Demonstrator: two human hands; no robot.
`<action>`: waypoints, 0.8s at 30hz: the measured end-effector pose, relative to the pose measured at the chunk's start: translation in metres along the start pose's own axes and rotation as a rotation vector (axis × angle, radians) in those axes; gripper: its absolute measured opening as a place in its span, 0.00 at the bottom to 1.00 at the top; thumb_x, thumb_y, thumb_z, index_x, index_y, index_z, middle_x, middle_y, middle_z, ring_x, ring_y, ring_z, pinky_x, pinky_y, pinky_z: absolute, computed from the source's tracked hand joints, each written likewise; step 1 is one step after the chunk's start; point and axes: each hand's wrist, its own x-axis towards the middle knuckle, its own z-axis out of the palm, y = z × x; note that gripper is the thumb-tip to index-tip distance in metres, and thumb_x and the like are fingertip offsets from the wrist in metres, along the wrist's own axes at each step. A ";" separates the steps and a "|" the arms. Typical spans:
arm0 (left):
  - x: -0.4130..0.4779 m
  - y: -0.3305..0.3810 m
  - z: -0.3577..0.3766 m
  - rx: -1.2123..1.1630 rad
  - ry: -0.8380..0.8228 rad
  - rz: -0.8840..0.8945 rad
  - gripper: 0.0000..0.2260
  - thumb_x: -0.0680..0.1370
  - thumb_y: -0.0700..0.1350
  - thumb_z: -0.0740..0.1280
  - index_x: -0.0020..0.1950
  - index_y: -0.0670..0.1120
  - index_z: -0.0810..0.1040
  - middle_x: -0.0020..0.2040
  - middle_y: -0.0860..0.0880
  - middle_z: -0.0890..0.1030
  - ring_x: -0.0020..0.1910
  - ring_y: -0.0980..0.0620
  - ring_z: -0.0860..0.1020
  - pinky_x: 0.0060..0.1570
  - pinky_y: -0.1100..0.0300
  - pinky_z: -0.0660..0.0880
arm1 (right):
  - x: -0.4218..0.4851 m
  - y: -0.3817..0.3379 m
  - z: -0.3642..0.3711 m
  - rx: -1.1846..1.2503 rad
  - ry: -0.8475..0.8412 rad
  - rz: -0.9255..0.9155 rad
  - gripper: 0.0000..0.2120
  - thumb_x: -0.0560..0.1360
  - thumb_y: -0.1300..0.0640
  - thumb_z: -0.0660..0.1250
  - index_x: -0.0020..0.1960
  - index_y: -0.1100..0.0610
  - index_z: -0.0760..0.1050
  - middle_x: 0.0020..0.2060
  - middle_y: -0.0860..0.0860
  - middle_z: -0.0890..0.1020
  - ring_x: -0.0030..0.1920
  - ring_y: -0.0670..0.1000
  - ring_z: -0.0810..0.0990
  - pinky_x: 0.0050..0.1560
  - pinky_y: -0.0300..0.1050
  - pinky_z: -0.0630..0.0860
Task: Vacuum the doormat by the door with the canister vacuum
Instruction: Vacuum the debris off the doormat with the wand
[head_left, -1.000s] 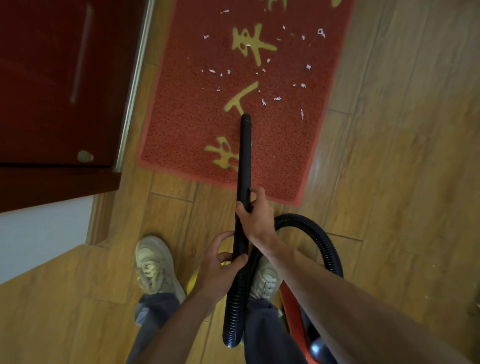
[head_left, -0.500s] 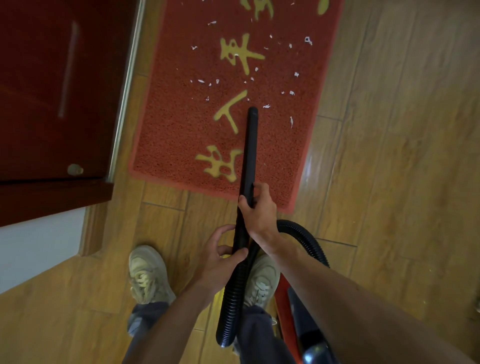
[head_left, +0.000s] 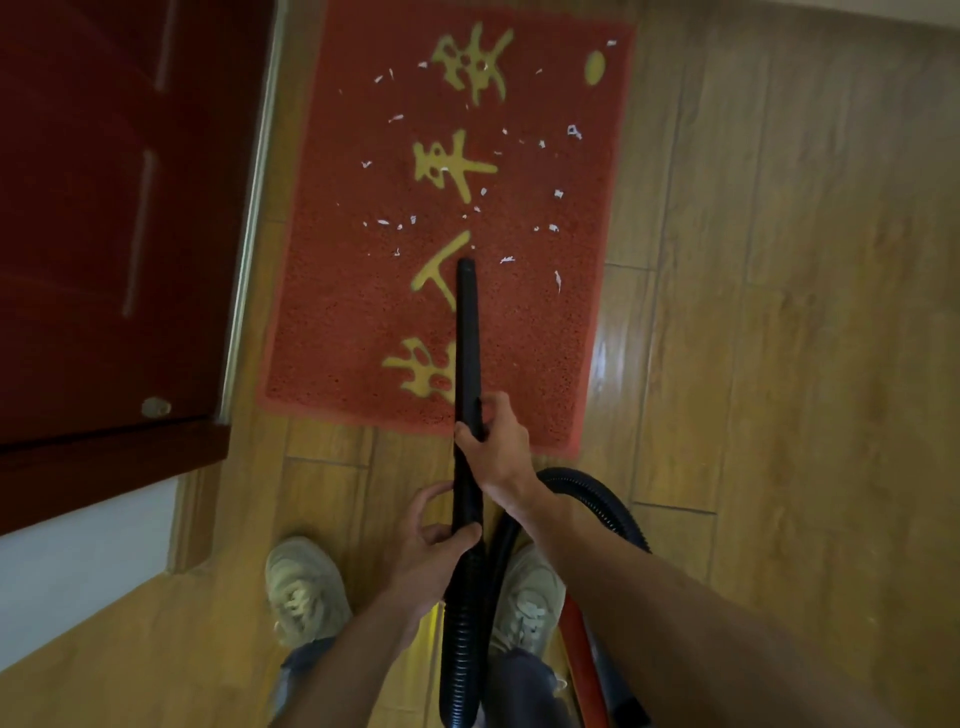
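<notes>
- Head view: the red doormat with gold characters lay on the wooden floor, just beside the dark red door on the left.
- White paper scraps were scattered over the mat's middle and far part.
- The black wand ran up from the hands, across the mat's near edge. Its tip sat over the mat's middle, close to the nearest scraps. Whether the tip touched the mat could not be told.
- The right hand gripped the wand with its fingers curled round it, above the mat's near edge.
- The left hand held the wand's lower end, where the ribbed hose began. Its thumb lay across the front and its fingers curled behind.
- The hose dropped between the left shoe and the right shoe, and a loop of it arched out to the right past the right forearm.
- The red and black canister stood at the lower right, just beside the right shoe and partly hidden by the right arm.
</notes>
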 end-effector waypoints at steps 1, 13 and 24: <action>-0.001 0.003 0.001 0.001 0.000 0.002 0.19 0.77 0.38 0.70 0.62 0.59 0.74 0.41 0.41 0.83 0.35 0.50 0.81 0.33 0.57 0.77 | 0.000 -0.001 -0.001 0.003 0.013 -0.003 0.14 0.80 0.58 0.66 0.64 0.57 0.67 0.44 0.52 0.79 0.36 0.45 0.76 0.30 0.32 0.72; 0.005 0.034 -0.021 0.076 -0.074 -0.024 0.18 0.78 0.39 0.70 0.62 0.59 0.74 0.44 0.42 0.85 0.36 0.50 0.82 0.34 0.56 0.79 | 0.009 -0.015 0.012 -0.020 0.145 0.017 0.17 0.79 0.56 0.68 0.65 0.57 0.70 0.48 0.51 0.81 0.45 0.50 0.80 0.43 0.42 0.77; 0.012 0.044 -0.063 0.142 -0.167 -0.048 0.17 0.78 0.39 0.69 0.58 0.61 0.74 0.41 0.42 0.85 0.39 0.48 0.82 0.44 0.48 0.80 | 0.007 -0.032 0.043 -0.043 0.259 0.046 0.15 0.77 0.55 0.70 0.62 0.55 0.71 0.43 0.50 0.81 0.38 0.48 0.78 0.35 0.35 0.71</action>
